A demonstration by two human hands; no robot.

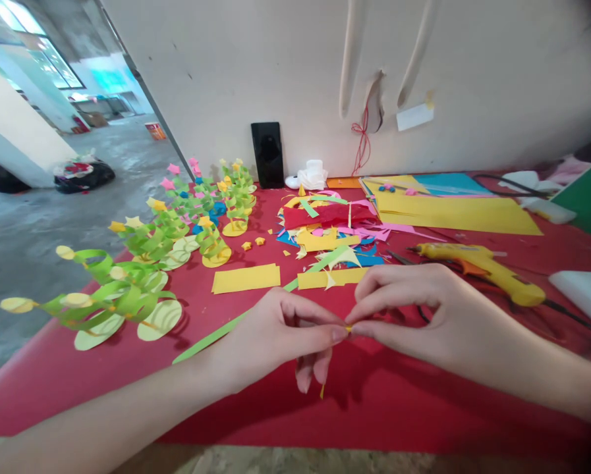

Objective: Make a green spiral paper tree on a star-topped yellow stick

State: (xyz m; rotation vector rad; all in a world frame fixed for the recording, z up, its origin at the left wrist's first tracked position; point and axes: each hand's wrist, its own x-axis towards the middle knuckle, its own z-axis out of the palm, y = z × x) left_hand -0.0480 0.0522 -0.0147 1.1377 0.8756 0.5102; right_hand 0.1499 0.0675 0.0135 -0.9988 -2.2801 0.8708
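My left hand (280, 336) and my right hand (414, 309) meet fingertip to fingertip above the red table (374, 401). Both pinch a thin yellow paper strip (347, 327); its loose end hangs below my left fingers (321, 391). A long green paper strip (216, 336) lies on the table just left of my left hand. Two flat yellow paper pieces (246, 278) lie just beyond the hands.
Several green paper plants with yellow, pink and blue tips (112, 296) stand along the left edge. A heap of coloured paper scraps (329, 230), yellow sheets (453, 210), a yellow glue gun (487, 270), a black phone (267, 155) against the wall and a white block (582, 296) surround the hands.
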